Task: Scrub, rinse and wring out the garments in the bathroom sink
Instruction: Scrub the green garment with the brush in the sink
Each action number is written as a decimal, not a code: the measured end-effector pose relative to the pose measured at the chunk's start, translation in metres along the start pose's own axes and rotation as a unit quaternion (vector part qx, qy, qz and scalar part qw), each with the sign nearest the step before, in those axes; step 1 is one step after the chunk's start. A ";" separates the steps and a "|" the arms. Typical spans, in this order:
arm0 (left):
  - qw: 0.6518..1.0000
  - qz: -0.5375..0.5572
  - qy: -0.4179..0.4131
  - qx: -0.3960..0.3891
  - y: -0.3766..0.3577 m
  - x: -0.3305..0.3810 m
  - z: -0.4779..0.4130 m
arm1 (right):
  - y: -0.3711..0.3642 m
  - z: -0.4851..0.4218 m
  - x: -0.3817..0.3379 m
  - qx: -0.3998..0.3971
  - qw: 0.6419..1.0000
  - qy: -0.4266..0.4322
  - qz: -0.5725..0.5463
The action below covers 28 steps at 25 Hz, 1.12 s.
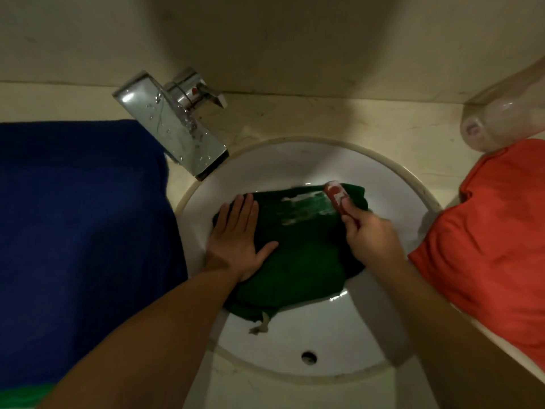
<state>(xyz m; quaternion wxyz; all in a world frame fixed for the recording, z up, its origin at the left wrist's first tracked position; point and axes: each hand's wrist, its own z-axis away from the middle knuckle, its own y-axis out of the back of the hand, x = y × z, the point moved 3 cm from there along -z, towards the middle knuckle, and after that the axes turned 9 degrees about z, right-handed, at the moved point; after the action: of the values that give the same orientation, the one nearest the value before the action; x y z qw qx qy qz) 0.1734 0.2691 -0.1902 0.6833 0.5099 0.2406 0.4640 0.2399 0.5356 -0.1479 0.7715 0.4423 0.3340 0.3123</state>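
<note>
A dark green garment lies spread in the white round sink, with white soap foam streaked across its far part. My left hand presses flat on the garment's left side, fingers straight. My right hand grips a red brush, whose foamy head rests on the garment's far right edge. A pale drawstring end trails from the garment's near edge onto the basin.
A chrome faucet juts over the sink's far left rim, no water running. A blue cloth covers the counter on the left, an orange cloth on the right. A clear plastic container lies at the far right. The overflow hole is near me.
</note>
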 end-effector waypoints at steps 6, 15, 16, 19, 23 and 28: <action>1.000 0.009 -0.005 0.015 -0.003 -0.003 -0.007 | -0.044 0.030 -0.087 -0.070 0.982 0.161 -0.062; 1.000 0.000 -0.005 0.025 -0.005 0.003 -0.009 | -0.048 0.043 -0.101 -0.076 0.981 0.126 -0.125; 1.000 -0.003 -0.005 0.029 -0.006 0.002 -0.010 | -0.045 0.036 -0.092 -0.079 0.984 0.127 -0.094; 1.000 0.002 -0.013 0.022 -0.008 0.002 -0.006 | -0.008 0.010 -0.013 -0.038 0.999 -0.027 0.014; 0.999 0.001 -0.012 0.035 -0.007 0.005 -0.009 | -0.014 0.024 -0.046 -0.010 0.998 -0.023 -0.052; 0.999 0.008 -0.006 0.048 -0.008 0.006 -0.014 | -0.031 0.024 -0.053 -0.056 0.997 0.050 -0.024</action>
<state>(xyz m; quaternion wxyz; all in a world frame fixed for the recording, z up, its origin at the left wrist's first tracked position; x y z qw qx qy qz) 0.1681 0.2802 -0.2020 0.6560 0.5463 0.2545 0.4544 0.2342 0.4699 -0.1536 0.7845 0.3745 0.3648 0.3336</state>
